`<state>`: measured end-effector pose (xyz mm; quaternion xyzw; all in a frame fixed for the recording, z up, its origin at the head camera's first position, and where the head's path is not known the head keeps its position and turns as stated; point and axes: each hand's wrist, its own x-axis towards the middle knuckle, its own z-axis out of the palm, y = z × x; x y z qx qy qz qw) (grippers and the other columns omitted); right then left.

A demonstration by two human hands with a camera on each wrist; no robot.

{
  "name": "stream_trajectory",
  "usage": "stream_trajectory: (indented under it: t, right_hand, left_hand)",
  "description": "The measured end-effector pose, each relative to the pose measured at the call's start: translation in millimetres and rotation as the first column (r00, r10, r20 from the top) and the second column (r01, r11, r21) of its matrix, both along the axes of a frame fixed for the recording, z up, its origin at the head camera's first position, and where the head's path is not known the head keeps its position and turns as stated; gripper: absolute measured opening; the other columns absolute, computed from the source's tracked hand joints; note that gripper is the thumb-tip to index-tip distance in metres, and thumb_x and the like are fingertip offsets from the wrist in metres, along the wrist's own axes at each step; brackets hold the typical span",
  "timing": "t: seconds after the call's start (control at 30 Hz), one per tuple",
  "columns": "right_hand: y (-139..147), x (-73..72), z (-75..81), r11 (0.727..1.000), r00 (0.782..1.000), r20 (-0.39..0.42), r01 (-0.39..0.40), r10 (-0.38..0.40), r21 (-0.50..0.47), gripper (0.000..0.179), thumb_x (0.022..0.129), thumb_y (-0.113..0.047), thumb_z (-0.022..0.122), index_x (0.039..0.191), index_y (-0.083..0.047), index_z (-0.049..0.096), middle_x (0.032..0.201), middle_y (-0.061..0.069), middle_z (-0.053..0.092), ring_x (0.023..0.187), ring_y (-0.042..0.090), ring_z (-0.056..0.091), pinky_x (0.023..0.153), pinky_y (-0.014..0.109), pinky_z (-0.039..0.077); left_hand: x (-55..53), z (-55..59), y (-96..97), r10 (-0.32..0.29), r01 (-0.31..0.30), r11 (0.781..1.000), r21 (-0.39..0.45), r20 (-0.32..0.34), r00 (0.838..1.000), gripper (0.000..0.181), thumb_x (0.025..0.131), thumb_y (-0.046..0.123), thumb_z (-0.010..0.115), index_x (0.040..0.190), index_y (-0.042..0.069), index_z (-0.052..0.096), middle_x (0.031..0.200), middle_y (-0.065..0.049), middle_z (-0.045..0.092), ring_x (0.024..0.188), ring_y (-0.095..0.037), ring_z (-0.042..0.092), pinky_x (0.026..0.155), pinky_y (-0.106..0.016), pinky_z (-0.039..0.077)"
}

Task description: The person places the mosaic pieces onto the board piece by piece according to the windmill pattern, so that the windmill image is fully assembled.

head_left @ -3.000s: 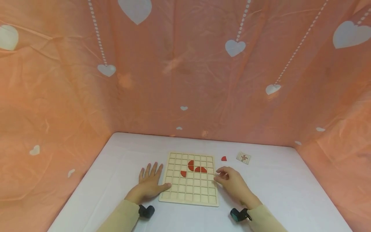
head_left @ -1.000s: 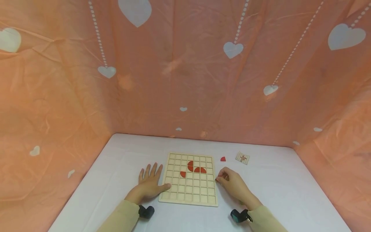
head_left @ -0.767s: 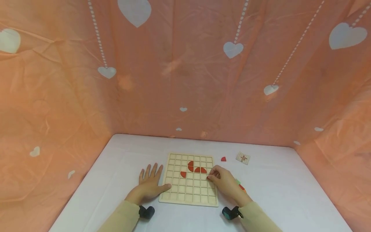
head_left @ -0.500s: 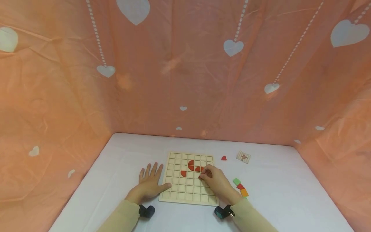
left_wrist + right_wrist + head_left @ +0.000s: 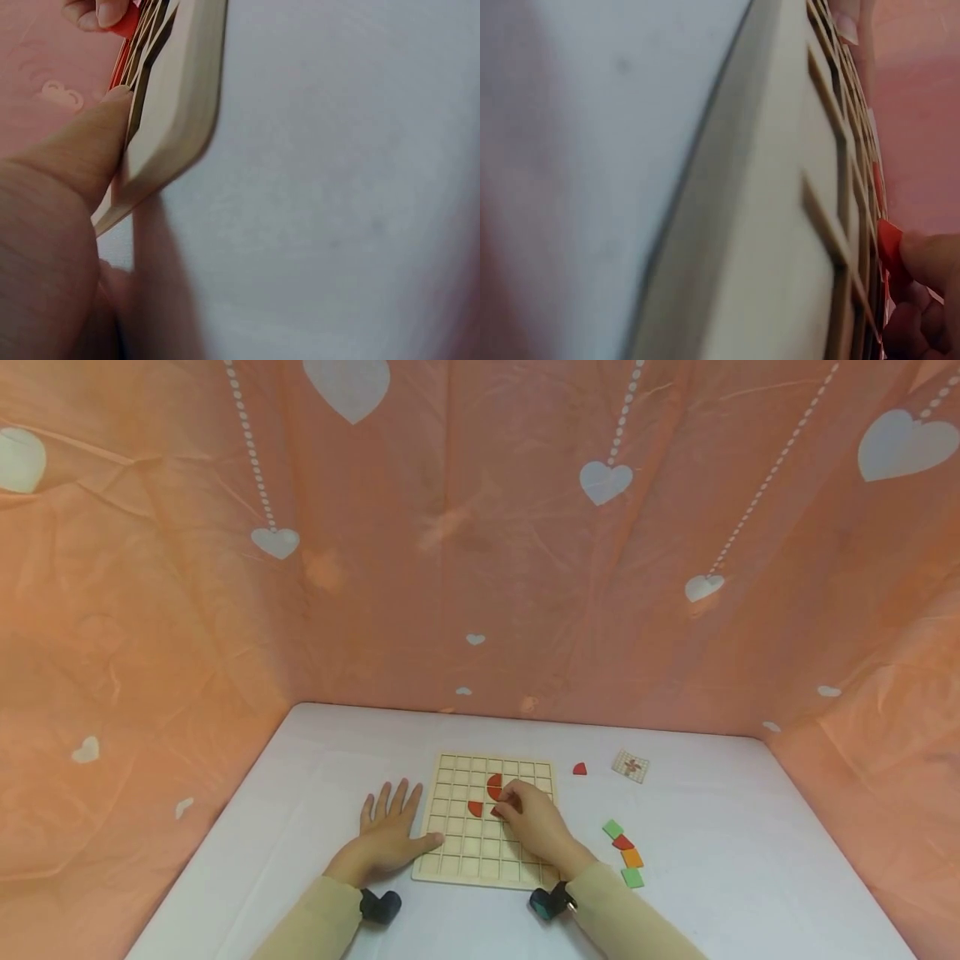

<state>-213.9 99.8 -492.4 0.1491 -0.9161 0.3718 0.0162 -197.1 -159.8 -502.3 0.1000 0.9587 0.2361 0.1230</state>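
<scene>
A square wooden grid board (image 5: pixel 465 867) lies on the white table. My left hand (image 5: pixel 386 843) rests beside its left edge with fingers spread, the thumb lying over the rim. Above the middle of the board, my right hand (image 5: pixel 534 818) pinches a red quarter-circle piece (image 5: pixel 890 244) between thumb and fingers. Red quarter-circles sit in the grid: a stacked pair (image 5: pixel 493 787) near the top and a single red piece (image 5: pixel 476 809) lower left. The right hand covers the other red pieces to the right of that pair.
Right of the board lie two green squares (image 5: pixel 632 877), an orange square (image 5: pixel 632 857) and a red quarter-circle (image 5: pixel 622 842). Farther back are another red piece (image 5: pixel 580 769) and a small pattern card (image 5: pixel 631 766). An orange curtain (image 5: pixel 480 568) surrounds the table (image 5: pixel 720 827).
My right hand has picked up a red piece at the board's right side and moved left over the grid, uncovering the coloured pieces on the table. The left hand stays put.
</scene>
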Motion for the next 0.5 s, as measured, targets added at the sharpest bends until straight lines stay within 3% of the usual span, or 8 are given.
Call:
stream_trajectory:
  t: [0.5]
  right_hand:
    - [-4.8, -2.1, -2.1, 0.993, 0.998, 0.013, -0.061, 0.06, 0.101, 0.011, 0.09, -0.019, 0.07, 0.099, -0.013, 0.069, 0.088, -0.006, 0.053, 0.077, 0.009, 0.051, 0.073, 0.029, 0.048]
  left_hand:
    - [3.9, 6.4, 2.0, -0.008, 0.008, 1.0, -0.011, -0.006, 1.0, 0.097, 0.087, 0.061, 0.058, 0.154, 0.003, 0.017, 0.16, -0.021, 0.004, 0.144, -0.042, -0.008, 0.11, -0.058, -0.013]
